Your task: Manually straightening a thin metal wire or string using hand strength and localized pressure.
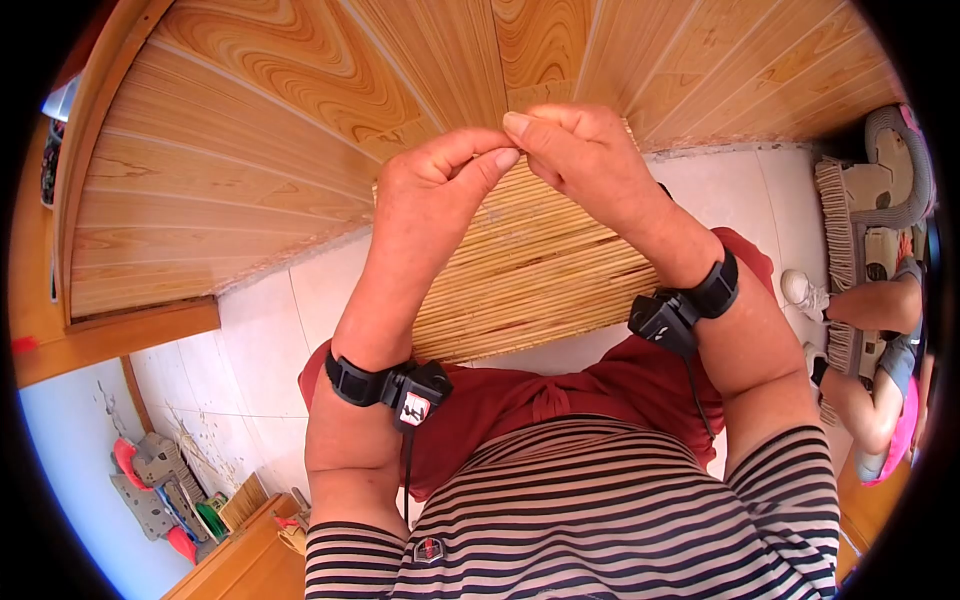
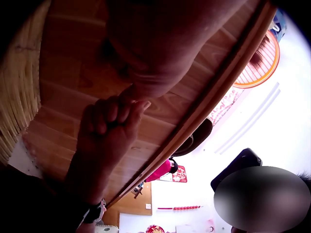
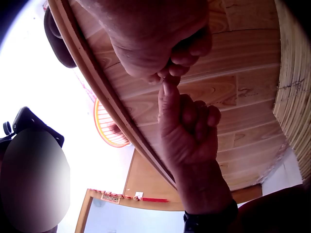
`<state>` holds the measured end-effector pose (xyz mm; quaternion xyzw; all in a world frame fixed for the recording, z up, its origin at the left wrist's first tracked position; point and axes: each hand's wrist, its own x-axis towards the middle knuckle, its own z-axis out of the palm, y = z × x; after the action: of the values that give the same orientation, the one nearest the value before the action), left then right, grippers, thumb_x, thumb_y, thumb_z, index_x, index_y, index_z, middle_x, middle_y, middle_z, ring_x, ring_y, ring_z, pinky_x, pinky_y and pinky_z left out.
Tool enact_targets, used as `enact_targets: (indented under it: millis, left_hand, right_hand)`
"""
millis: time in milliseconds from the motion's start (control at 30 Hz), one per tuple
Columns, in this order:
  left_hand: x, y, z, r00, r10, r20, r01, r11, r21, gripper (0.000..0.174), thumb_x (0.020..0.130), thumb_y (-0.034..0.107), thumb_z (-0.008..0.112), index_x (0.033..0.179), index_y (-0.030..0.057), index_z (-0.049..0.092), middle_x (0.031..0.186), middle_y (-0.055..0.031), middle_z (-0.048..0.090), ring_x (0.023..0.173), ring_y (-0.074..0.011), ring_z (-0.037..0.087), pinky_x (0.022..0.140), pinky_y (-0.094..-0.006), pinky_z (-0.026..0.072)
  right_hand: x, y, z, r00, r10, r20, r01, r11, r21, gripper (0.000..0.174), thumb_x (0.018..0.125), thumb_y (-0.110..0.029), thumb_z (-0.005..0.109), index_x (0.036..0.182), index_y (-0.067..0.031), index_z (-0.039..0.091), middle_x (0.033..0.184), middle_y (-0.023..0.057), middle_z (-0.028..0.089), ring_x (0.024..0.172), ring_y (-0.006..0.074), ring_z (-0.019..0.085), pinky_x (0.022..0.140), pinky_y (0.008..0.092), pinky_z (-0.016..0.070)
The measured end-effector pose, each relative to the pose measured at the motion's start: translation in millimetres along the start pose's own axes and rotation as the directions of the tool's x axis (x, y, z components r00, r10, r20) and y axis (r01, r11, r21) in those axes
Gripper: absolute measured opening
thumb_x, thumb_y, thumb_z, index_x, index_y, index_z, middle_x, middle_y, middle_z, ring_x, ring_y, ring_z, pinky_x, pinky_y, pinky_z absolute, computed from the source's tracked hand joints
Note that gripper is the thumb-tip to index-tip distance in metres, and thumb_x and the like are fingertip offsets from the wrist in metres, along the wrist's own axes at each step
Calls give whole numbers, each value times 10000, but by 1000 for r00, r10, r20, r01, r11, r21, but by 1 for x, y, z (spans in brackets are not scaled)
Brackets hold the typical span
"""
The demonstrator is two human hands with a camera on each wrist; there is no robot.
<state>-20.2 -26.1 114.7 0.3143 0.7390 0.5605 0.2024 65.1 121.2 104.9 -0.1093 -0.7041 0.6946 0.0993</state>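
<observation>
My left hand (image 1: 435, 180) and right hand (image 1: 585, 150) meet at the fingertips above a mat of thin straw-coloured sticks (image 1: 530, 275). Each thumb lies close against its curled index finger. Anything pinched between them is too small or hidden to see. The left wrist view has the left hand (image 2: 150, 53) large and dark at the top, with the right hand (image 2: 109, 128) curled below it. From the right wrist, the right hand (image 3: 150, 39) fills the top and the left hand (image 3: 189, 131) touches or nearly touches it from below.
A curved wood-patterned panel (image 1: 300, 80) stands beyond the mat. At the right, another person's bare legs (image 1: 870, 305) show near a grey-framed seat (image 1: 905, 170). Assorted items (image 1: 165, 490) lie at lower left. An orange-rimmed round object (image 3: 109, 126) appears beyond the panel.
</observation>
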Motion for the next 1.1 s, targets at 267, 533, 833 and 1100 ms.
enact_targets:
  millis: [267, 533, 833, 1100]
  left_hand:
    - [-1, 4, 2, 979, -185, 83, 201, 835, -511, 108, 909, 136, 590, 896, 41, 639, 523, 45, 451, 393, -31, 318, 430, -218, 387]
    - [-2, 2, 2, 962, -194, 190, 271, 721, -638, 167, 928, 167, 557, 1025, 46, 618, 485, 64, 334, 364, -45, 285, 422, -234, 382]
    - [-1, 0, 2, 964, -214, 161, 267, 809, -524, 176, 938, 185, 555, 993, 30, 618, 508, 64, 366, 401, -30, 300, 432, -217, 388]
    - [-2, -1, -14, 971, -178, 159, 233, 851, -470, 183, 955, 197, 529, 923, 33, 603, 521, 60, 377, 414, -25, 289, 469, -205, 388]
  right_hand:
    - [1, -1, 2, 990, -132, -55, 141, 963, 231, 323, 941, -341, 556, 852, -41, 635, 788, 9, 602, 711, 59, 523, 602, 205, 404]
    - [-2, -2, 3, 985, -156, 79, 139, 972, 191, 275, 926, -219, 584, 1108, -28, 663, 1072, 49, 650, 930, 96, 564, 797, 230, 430]
    - [10, 13, 0, 986, -150, 73, 112, 917, 383, 231, 921, -214, 588, 1037, -38, 684, 1037, 38, 670, 898, 72, 556, 781, 240, 424]
    - [10, 14, -6, 999, -40, 17, 26, 868, 495, 188, 901, -228, 632, 966, -55, 670, 1004, 27, 668, 861, 75, 564, 776, 237, 426]
